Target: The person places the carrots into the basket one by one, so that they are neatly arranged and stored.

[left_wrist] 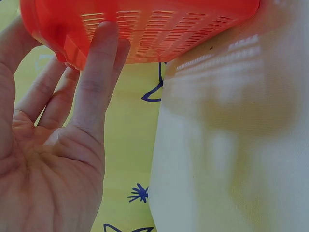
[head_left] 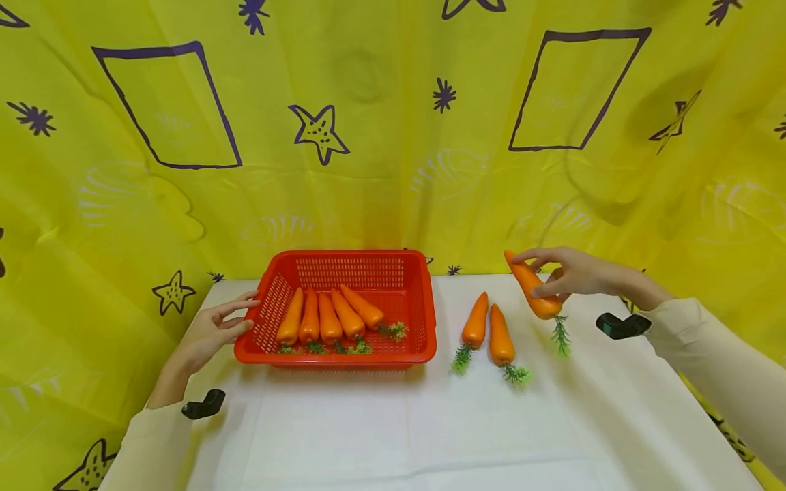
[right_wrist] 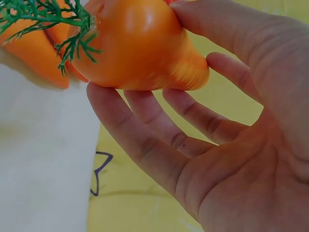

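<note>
The right hand point(head_left: 571, 274) holds a carrot point(head_left: 525, 278) up off the table point(head_left: 368, 423), thumb and fingertips set round it, a narrow grip with the palm clear. The carrot slants, tip up and away from the person, its green top point(head_left: 561, 335) hanging below the thick end. The left hand point(head_left: 207, 335) touches the left side of the basket point(head_left: 338, 358) with its fingertips, fingers spread and rather straight, no carrot in them; how hard they press I cannot tell. Five carrots point(head_left: 329, 320) lie side by side in the basket, towards its left and middle. Two carrots point(head_left: 501, 341) lie near each other on the table, between the basket and the right hand.

The step in hand looks like moving one carrot while the left hand steadies the basket; which way it travels I cannot tell. If it is bound for the basket, the next move calls for a path left above the table pair, green top clear of the rim, and a gentle lowering into the bare right part before the fingers part
</note>
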{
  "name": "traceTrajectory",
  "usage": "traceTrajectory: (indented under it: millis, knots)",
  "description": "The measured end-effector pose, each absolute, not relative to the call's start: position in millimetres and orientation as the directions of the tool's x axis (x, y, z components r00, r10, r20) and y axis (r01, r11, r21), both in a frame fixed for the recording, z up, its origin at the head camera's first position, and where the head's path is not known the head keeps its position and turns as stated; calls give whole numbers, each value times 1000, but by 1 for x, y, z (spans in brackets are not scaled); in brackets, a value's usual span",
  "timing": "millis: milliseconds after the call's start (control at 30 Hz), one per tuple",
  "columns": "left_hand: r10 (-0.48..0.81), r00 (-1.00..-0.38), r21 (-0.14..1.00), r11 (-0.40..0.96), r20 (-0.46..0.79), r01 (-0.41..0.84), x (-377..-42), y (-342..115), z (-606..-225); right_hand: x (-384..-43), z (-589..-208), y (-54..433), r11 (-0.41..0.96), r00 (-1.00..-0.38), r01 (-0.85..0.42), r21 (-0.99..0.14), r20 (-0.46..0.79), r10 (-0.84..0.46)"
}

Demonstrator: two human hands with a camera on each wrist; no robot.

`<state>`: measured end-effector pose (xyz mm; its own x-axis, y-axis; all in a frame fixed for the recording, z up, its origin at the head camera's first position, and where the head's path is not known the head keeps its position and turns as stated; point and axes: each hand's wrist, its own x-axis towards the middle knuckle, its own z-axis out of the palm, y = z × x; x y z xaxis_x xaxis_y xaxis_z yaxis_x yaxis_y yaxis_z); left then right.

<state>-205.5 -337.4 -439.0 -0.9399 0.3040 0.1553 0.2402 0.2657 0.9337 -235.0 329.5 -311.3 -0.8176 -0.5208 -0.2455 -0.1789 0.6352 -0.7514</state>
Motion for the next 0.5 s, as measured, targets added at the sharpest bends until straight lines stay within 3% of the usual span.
traceTrajectory:
  millis: [500]
  knots:
    - [302,-941,934,269,151,236,-206,-339,-440,-262,-284,272,671,-774,-259,-695,-266,-574]
